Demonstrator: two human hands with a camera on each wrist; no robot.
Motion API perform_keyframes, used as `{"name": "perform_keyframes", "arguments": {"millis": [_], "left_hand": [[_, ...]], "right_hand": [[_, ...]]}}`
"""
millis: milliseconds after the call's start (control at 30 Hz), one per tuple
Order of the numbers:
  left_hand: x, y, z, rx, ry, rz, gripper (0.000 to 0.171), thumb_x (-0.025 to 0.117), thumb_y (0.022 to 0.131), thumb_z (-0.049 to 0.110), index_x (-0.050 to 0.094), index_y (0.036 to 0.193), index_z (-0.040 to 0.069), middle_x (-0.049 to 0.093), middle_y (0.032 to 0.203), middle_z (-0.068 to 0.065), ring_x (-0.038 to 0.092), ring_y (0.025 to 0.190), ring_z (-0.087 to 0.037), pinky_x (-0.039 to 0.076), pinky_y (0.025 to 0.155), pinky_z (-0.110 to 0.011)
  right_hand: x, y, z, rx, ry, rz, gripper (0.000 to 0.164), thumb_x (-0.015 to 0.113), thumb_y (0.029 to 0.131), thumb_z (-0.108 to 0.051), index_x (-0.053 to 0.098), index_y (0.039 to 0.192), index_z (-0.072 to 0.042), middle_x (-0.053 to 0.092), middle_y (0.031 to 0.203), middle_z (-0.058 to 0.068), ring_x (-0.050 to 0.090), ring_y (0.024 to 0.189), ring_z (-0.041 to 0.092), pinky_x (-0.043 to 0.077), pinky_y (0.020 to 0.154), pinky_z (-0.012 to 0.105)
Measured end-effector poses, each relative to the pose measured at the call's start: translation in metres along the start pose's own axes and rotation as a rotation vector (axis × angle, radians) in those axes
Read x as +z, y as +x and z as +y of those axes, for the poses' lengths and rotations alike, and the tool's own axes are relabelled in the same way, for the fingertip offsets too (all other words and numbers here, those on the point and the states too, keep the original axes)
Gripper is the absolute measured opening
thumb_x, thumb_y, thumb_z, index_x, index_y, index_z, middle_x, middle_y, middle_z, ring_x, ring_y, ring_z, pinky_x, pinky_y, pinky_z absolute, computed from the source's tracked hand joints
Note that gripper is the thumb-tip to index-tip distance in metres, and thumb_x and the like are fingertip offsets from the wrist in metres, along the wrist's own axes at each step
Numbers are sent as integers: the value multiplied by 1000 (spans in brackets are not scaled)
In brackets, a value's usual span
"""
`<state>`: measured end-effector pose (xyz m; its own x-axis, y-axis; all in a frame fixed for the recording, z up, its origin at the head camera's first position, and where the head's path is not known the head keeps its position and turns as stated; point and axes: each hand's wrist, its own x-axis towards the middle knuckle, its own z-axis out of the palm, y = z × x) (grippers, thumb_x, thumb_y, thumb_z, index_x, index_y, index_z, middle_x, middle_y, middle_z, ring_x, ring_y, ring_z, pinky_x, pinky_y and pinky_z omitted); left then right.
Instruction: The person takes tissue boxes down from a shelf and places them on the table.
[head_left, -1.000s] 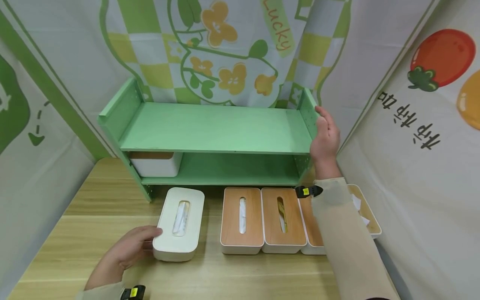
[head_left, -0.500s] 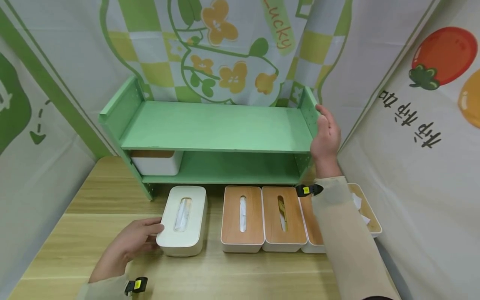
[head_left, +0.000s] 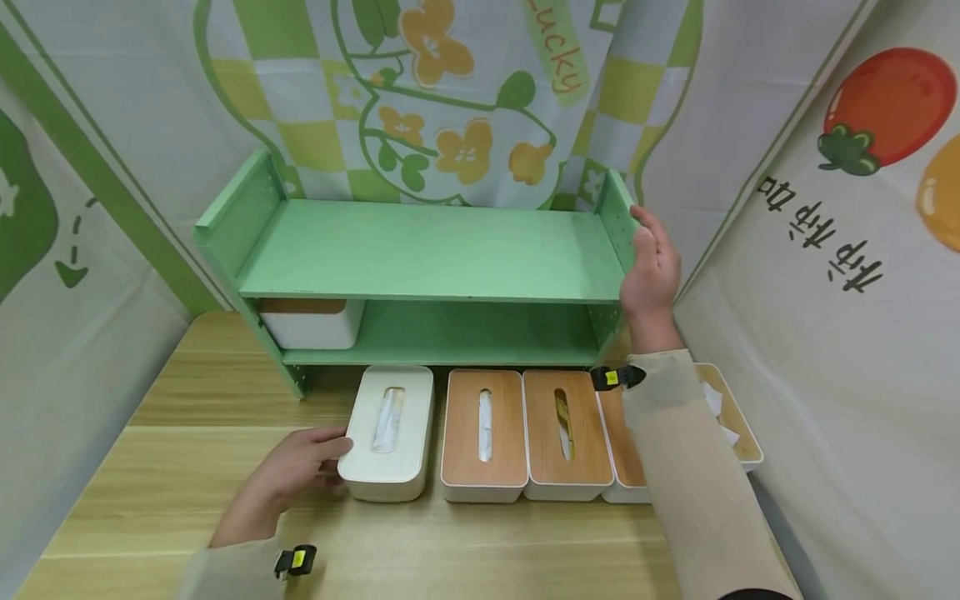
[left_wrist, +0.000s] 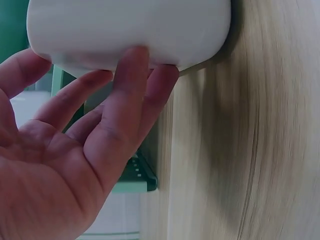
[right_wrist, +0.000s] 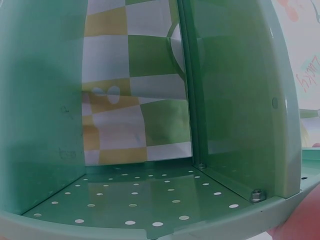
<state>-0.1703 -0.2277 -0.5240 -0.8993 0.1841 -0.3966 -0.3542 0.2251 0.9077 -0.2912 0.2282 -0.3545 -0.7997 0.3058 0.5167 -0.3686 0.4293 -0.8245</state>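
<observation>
A white tissue box [head_left: 386,433] with a slotted cream lid stands on the wooden table, in front of a green two-tier shelf [head_left: 435,250]. My left hand [head_left: 300,467] lies against the box's left side. In the left wrist view, the spread fingers [left_wrist: 125,95] touch the wall of the white box [left_wrist: 130,30]. My right hand [head_left: 651,279] grips the shelf's right side panel near its top edge. The right wrist view looks past the perforated panel [right_wrist: 135,200] into the shelf; little of the hand shows there.
Wood-lidded tissue boxes [head_left: 485,433] stand side by side to the right, one partly behind my right forearm. Another wood-topped box [head_left: 311,325] sits at the left of the lower tier. A tray with white scraps [head_left: 731,417] lies far right. Patterned fabric [head_left: 450,125] hangs behind.
My left hand and the white tissue box have moved to the right and slightly away, narrowing the gap to the wood-lidded boxes. The right hand stays on the shelf's side panel.
</observation>
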Motion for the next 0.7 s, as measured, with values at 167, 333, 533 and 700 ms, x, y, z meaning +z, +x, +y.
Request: {"name": "perform_keyframes", "arguments": {"millis": [167, 333, 533, 700], "left_hand": [[8, 4, 2, 21, -7, -14, 52, 57, 102, 13, 42, 140, -18, 69, 101, -14, 67, 83, -24, 57, 73, -40], [14, 6, 2, 14, -8, -9, 50, 58, 101, 13, 46, 137, -18, 70, 98, -14, 67, 81, -24, 57, 71, -40], [19, 7, 3, 3, -2, -9, 49, 59, 100, 13, 47, 137, -17, 70, 98, -14, 67, 80, -24, 57, 70, -40], [22, 5, 6, -1, 3, -10, 50, 60, 100, 13, 47, 137, -17, 70, 98, -14, 68, 80, -24, 58, 70, -42]], "right_hand": [[0, 1, -1, 9, -18, 1, 45, 31, 107, -39, 55, 143, -28, 25, 54, -2, 18, 42, 12, 19, 41, 28], [0, 0, -2, 16, -26, 1, 45, 31, 107, -39, 55, 144, -28, 25, 54, -2, 18, 43, 12, 19, 41, 28], [0, 0, -3, 26, -23, -2, 45, 31, 107, -39, 55, 144, -29, 25, 55, -2, 18, 43, 12, 19, 41, 29], [-1, 0, -2, 20, -30, -6, 45, 30, 107, -40, 54, 144, -30, 25, 55, -3, 18, 43, 12, 19, 42, 29]]}}
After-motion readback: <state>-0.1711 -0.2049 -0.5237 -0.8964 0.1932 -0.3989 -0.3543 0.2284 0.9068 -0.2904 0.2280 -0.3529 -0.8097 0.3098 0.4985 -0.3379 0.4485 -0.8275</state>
